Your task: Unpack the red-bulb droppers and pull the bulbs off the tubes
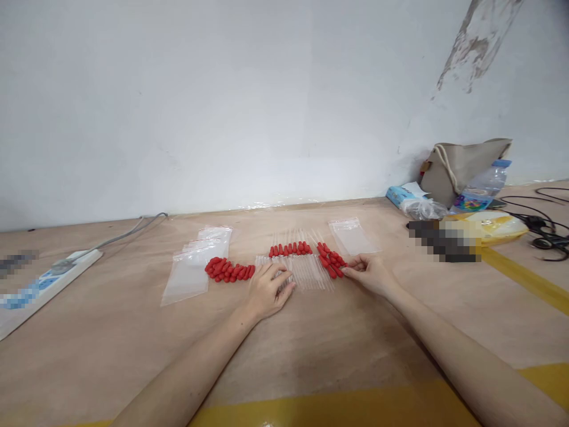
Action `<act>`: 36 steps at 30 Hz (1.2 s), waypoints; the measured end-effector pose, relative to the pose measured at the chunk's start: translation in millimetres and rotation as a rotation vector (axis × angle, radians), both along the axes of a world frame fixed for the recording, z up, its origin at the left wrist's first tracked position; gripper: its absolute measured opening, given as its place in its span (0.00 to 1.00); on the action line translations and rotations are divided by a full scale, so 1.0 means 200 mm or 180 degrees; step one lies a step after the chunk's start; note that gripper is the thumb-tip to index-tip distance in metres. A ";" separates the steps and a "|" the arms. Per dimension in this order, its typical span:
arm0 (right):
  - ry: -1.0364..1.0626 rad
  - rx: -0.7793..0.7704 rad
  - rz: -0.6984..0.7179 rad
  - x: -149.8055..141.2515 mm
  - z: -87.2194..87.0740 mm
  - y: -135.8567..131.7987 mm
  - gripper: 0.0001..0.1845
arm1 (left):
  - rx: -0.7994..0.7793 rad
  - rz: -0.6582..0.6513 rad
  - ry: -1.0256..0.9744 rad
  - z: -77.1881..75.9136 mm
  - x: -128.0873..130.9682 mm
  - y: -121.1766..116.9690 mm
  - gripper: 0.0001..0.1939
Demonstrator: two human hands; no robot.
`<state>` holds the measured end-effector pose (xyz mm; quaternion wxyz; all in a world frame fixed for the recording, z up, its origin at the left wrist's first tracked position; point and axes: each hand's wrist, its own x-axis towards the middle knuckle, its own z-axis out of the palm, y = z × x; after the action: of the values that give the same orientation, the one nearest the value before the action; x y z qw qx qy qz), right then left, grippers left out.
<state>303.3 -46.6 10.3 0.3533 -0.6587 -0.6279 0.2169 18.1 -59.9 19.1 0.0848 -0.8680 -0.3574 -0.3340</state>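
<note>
My left hand [269, 289] rests at the left end of a row of thin clear tubes [311, 276], its fingers bent and slightly apart. Just left of it lies a heap of red rubber bulbs [229, 271]. Beyond the tubes runs a line of red-bulbed droppers [291, 248], bulbs toward me and clear stems pointing to the wall. My right hand [368, 273] has thumb and fingertips pinched at the right edge of another red bulb cluster [331, 261]. The bulb at its fingertips is partly covered.
Clear zip bags [189, 270] lie at the left, and another zip bag [353, 236] at the back right. A power strip [57, 279] sits far left. On the right are a grey bag [462, 166], a tissue pack [402, 196], a plastic bottle [493, 178] and black cables [540, 222].
</note>
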 end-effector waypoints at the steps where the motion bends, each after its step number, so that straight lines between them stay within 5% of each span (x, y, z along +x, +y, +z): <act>1: 0.0033 0.0024 0.0024 0.00 -0.01 0.00 0.11 | -0.0003 0.0023 0.0165 0.01 -0.01 0.00 0.12; 7: 0.0163 0.0211 0.0049 0.02 -0.04 0.03 0.11 | -0.0303 -0.0157 0.0898 0.06 -0.03 0.01 0.18; 14: -0.0244 0.0166 -0.0318 0.04 0.01 0.12 0.11 | -0.0447 -0.0182 0.0870 0.06 -0.02 0.00 0.19; 24: -0.1044 -0.0133 -0.0158 -0.23 0.23 0.27 0.14 | -0.0291 -0.0084 0.0581 0.03 -0.03 0.00 0.16; 30: -0.1614 -0.0579 -0.0179 -0.34 0.25 0.32 0.18 | -0.0249 -0.0076 0.0512 0.03 -0.03 -0.01 0.14; 36: -0.1758 -0.0508 -0.0287 -0.37 0.25 0.34 0.13 | -0.0286 -0.0089 0.0500 0.02 -0.03 -0.01 0.14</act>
<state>229.3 20.7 60.9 0.1253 -0.7458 -0.6514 0.0622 12.1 -61.0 23.9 0.0689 -0.8994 -0.3521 -0.2497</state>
